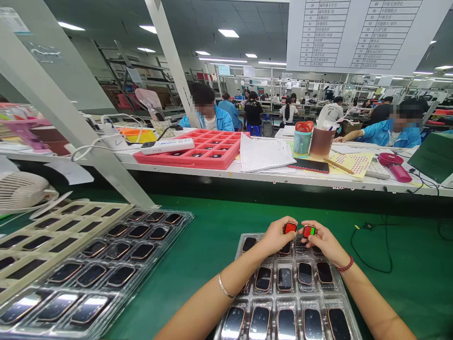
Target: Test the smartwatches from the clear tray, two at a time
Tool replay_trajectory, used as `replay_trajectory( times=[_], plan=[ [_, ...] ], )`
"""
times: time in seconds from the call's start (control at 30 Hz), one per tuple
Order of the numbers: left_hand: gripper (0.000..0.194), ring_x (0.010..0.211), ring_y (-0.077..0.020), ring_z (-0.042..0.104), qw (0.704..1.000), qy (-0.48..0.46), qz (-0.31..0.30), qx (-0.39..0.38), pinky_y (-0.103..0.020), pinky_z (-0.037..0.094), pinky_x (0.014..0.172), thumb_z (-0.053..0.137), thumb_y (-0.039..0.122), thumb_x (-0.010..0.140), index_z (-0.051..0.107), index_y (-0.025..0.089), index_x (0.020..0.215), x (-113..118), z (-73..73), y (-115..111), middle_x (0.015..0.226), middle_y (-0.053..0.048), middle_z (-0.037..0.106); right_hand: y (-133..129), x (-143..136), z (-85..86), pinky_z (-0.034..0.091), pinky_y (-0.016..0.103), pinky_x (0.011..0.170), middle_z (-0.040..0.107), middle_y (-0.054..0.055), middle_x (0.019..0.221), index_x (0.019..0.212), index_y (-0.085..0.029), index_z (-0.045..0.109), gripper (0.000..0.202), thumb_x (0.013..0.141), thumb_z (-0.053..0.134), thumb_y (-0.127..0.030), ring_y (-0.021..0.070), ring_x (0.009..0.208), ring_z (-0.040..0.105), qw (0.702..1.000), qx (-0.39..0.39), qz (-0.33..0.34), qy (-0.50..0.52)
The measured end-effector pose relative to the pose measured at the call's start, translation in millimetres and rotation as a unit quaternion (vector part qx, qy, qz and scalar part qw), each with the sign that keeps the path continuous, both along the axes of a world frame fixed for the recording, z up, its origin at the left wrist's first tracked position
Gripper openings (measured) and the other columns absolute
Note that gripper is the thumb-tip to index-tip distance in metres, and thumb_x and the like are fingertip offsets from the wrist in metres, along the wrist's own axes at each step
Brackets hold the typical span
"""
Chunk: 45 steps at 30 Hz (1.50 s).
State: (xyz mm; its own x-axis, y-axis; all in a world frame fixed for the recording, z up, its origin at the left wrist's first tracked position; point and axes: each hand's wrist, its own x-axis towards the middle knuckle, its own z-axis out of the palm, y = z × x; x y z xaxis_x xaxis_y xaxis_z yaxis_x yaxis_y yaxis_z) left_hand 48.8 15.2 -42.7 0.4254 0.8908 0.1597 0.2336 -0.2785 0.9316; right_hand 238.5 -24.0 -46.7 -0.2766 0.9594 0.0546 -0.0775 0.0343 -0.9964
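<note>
My left hand [278, 236] is closed round a smartwatch [290, 227] whose screen glows red. Beside it, my right hand [323, 241] grips a second smartwatch [309, 231], its screen split between red and green. Both watches are held up close together, faces toward me, above the far end of a clear plastic tray [296, 295]. Rows of dark-screened watch bodies sit in the tray's pockets, such as this watch [264, 278]. My arms and hands cover some of its pockets.
Left on the green bench [170, 264] lie another clear tray [141, 281] and a beige tray [46, 250], both holding watches. A white fan [24, 191] stands behind them. A shelf carries a red foam tray [198, 156], papers [265, 153] and cups. A black cable [389, 250] lies right. Other people sit beyond.
</note>
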Motion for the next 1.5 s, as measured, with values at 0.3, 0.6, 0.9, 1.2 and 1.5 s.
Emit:
replay_trajectory(
  times=[0.3,0.6,0.9,1.2,1.5],
  plan=[
    [0.022,0.058,-0.0104,0.053,0.998,-0.035,-0.03,-0.041,-0.023,0.044,0.056,0.055,0.03,0.075,0.058,0.017,0.093,0,-2.1,1,0.075,-0.001,0.06,-1,-2,3.2,0.051,0.029,0.06,0.066,0.007,0.098,0.109,-0.021,0.056,0.037,0.076,0.062,-0.036,0.0199,0.079,0.065,1.0,-0.015,0.002,-0.006],
    [0.031,0.061,-0.0122,0.054,0.991,-0.089,-0.048,-0.087,-0.025,0.048,0.055,0.052,0.044,0.078,0.06,0.014,0.083,1,6.8,-2,0.069,-0.001,0.057,-3,-1,4.4,0.05,0.026,0.056,0.068,0.007,0.09,0.1,-0.019,0.061,0.031,0.08,0.058,-0.042,0.0165,0.068,0.065,0.999,-0.038,-0.004,0.014],
    [0.028,0.059,-0.0107,0.055,0.985,-0.113,-0.047,-0.125,-0.025,0.047,0.057,0.055,0.038,0.075,0.059,0.014,0.089,3,8.5,-2,0.07,-0.001,0.059,-2,-3,4.7,0.047,0.023,0.048,0.066,0.004,0.08,0.092,-0.019,0.06,0.027,0.076,0.062,-0.041,0.0132,0.059,0.06,1.0,-0.019,-0.019,0.015],
    [0.024,0.062,-0.0104,0.057,0.988,-0.097,-0.05,-0.108,-0.024,0.047,0.062,0.053,0.015,0.071,0.056,0.015,0.095,2,3.9,-1,0.078,-0.002,0.062,0,-2,1.5,0.047,0.024,0.052,0.063,0.004,0.086,0.101,-0.02,0.055,0.033,0.073,0.067,-0.035,0.013,0.062,0.059,1.0,-0.003,-0.01,0.021],
    [0.035,0.068,-0.0124,0.057,0.995,-0.056,-0.046,-0.063,-0.024,0.045,0.062,0.053,0.006,0.064,0.056,0.017,0.097,1,-1.2,2,0.083,-0.002,0.062,0,-2,0.7,0.049,0.026,0.056,0.06,0.003,0.089,0.105,-0.022,0.051,0.037,0.072,0.066,-0.028,0.0129,0.065,0.058,0.999,-0.005,-0.002,0.034]
  ],
)
